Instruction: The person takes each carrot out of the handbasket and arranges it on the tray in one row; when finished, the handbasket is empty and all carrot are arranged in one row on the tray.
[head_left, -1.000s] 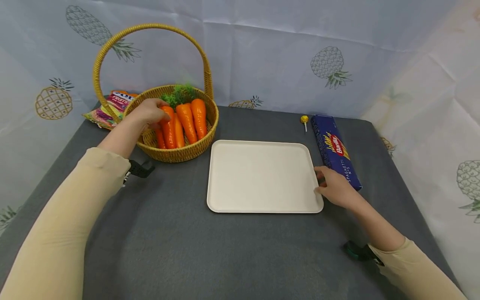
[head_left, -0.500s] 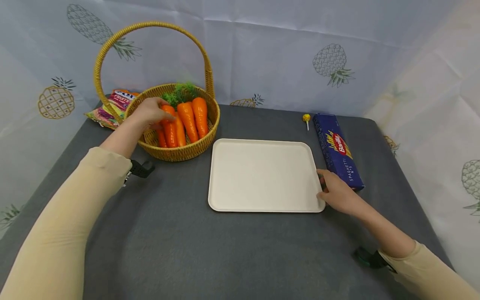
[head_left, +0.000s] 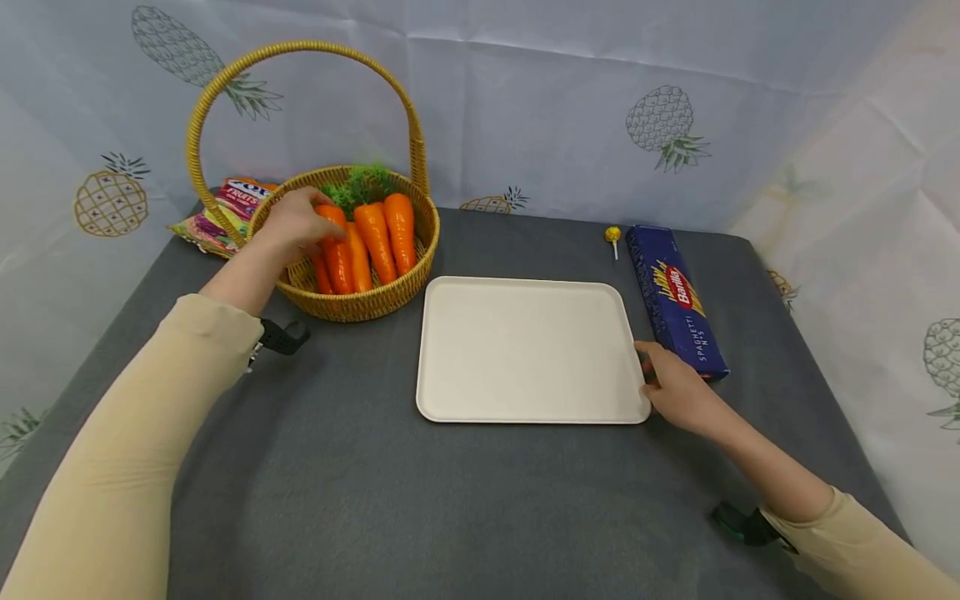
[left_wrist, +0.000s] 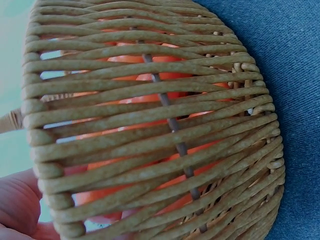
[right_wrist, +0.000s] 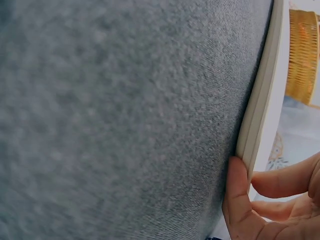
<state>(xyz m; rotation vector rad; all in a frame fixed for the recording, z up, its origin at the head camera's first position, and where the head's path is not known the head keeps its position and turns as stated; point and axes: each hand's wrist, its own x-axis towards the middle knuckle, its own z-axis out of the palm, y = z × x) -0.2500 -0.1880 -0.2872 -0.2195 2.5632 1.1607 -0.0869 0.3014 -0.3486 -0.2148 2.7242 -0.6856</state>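
At the left, my left hand [head_left: 296,221] reaches over the rim of a yellow wicker basket [head_left: 352,308]. Its fingers curl round the leftmost large orange carrot [head_left: 339,262]; the thumb side is partly hidden. In the left wrist view, the basket's weave [left_wrist: 150,110] covers most of the carrots and part of the hand [left_wrist: 20,205]. A cream rectangular tray [head_left: 528,350] lies flat in the middle of the table. My right hand [head_left: 682,387] pinches its right edge, thumb and fingers on either side of the rim [right_wrist: 255,120] in the right wrist view.
A blue spaghetti box [head_left: 675,300] lies just beyond my right hand. Beside it is a yellow lollipop [head_left: 612,236]. Behind the basket's left side rests a colourful candy bag [head_left: 225,217]. The tall basket handle [head_left: 300,47] arches above my left hand.
My right hand has closed its fingers on the tray's edge. The left hand stays at the carrot with only slight finger movement. The whole view has shifted a little.
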